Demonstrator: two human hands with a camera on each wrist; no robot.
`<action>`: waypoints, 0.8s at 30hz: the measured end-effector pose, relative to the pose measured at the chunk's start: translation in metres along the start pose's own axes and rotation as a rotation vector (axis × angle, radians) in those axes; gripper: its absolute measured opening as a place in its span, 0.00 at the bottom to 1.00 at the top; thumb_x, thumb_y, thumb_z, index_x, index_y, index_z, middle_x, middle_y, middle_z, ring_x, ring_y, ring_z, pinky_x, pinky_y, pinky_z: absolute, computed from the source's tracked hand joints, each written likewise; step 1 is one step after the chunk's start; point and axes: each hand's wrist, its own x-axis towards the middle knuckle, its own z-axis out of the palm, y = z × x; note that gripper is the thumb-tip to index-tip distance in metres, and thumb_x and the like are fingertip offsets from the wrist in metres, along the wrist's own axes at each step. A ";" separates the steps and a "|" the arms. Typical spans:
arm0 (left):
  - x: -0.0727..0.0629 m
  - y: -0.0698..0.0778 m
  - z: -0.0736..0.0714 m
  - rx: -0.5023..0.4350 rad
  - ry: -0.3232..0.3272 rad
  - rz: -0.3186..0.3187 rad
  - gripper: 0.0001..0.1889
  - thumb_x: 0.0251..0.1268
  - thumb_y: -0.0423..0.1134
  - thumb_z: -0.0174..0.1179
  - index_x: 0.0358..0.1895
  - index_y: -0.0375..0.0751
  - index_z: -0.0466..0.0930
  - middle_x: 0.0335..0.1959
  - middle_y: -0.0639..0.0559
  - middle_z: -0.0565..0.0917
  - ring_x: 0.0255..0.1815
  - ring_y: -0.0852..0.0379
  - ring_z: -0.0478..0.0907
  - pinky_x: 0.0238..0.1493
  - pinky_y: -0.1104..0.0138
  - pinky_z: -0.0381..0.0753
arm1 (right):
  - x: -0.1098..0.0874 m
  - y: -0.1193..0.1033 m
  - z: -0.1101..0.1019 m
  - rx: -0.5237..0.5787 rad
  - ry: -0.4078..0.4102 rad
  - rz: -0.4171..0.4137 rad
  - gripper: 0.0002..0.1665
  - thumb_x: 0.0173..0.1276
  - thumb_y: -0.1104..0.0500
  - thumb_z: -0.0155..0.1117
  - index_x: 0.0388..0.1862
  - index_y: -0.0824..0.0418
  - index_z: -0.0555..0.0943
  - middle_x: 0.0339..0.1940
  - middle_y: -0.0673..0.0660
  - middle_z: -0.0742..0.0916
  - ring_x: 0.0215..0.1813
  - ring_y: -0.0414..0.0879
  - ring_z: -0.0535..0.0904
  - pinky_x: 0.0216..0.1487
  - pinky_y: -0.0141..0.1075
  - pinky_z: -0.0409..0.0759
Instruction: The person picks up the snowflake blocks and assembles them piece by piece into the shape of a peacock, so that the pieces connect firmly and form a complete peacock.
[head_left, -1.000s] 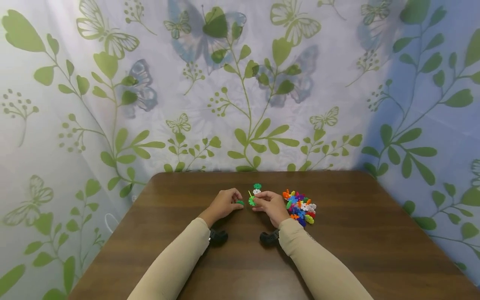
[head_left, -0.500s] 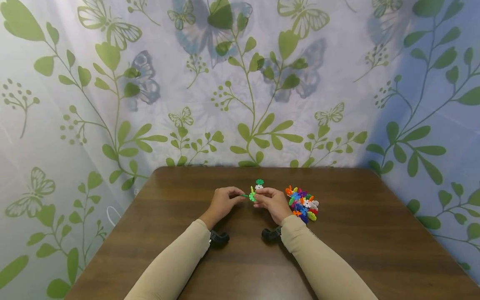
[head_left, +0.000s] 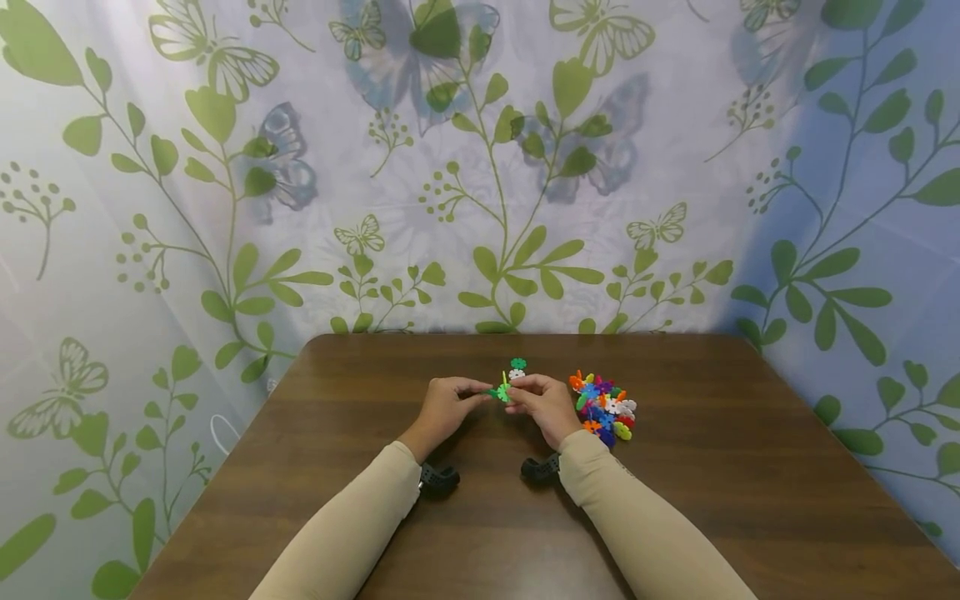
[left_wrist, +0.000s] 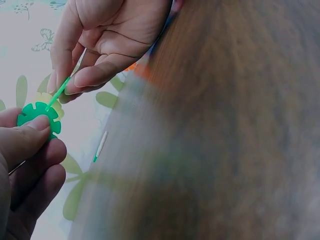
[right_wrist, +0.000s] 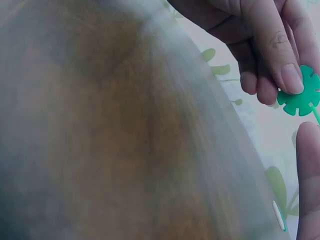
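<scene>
My left hand [head_left: 448,410] pinches a dark green notched flower disc [left_wrist: 35,120] between thumb and fingers. My right hand [head_left: 546,407] pinches a light green flower disc [head_left: 503,392], seen edge-on in the left wrist view. A yellow disc [head_left: 505,377] stands crosswise at the light green one; in the left wrist view it shows partly behind the dark green disc. The rims of the two green discs meet at their notches. In the right wrist view, the left thumb presses flat on the dark green disc [right_wrist: 301,97], close to a right fingertip [right_wrist: 308,160].
A white flower disc [head_left: 517,374] and a green one [head_left: 518,363] lie joined on the brown table [head_left: 480,517] just beyond the hands. To the right of the right hand is a pile of multicoloured flower discs [head_left: 606,408]. A patterned curtain [head_left: 420,208] hangs behind the table.
My left hand has moved right, bringing the dark green disc from apart up to the light green one. The dark green disc now shows more of its face. The right hand stays nearly in place.
</scene>
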 end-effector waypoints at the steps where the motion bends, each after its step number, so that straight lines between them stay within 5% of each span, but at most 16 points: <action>1: 0.000 0.000 0.000 0.002 0.001 0.006 0.09 0.61 0.29 0.77 0.44 0.39 0.94 0.40 0.56 0.91 0.41 0.62 0.88 0.42 0.66 0.87 | 0.000 0.000 0.000 0.000 -0.004 -0.001 0.14 0.72 0.69 0.72 0.53 0.74 0.85 0.45 0.68 0.86 0.37 0.55 0.88 0.48 0.50 0.88; 14: 0.001 0.006 0.000 0.068 0.026 0.169 0.08 0.60 0.29 0.77 0.42 0.38 0.94 0.37 0.53 0.91 0.39 0.61 0.89 0.39 0.68 0.87 | -0.002 -0.004 0.003 -0.023 -0.056 -0.001 0.12 0.72 0.71 0.71 0.52 0.76 0.85 0.46 0.71 0.87 0.45 0.69 0.87 0.48 0.51 0.87; 20: 0.004 0.006 0.001 0.054 0.033 0.170 0.09 0.61 0.26 0.76 0.44 0.37 0.94 0.40 0.52 0.91 0.42 0.58 0.89 0.40 0.67 0.87 | 0.000 -0.003 0.004 0.022 -0.091 -0.008 0.11 0.72 0.74 0.68 0.51 0.77 0.79 0.41 0.69 0.85 0.38 0.61 0.89 0.47 0.53 0.88; 24: 0.003 0.003 0.002 0.029 0.029 0.147 0.11 0.61 0.22 0.74 0.45 0.35 0.92 0.43 0.50 0.91 0.45 0.54 0.89 0.42 0.67 0.87 | 0.001 -0.001 0.003 0.074 -0.150 0.030 0.22 0.72 0.76 0.66 0.60 0.74 0.70 0.40 0.68 0.83 0.36 0.58 0.88 0.48 0.54 0.88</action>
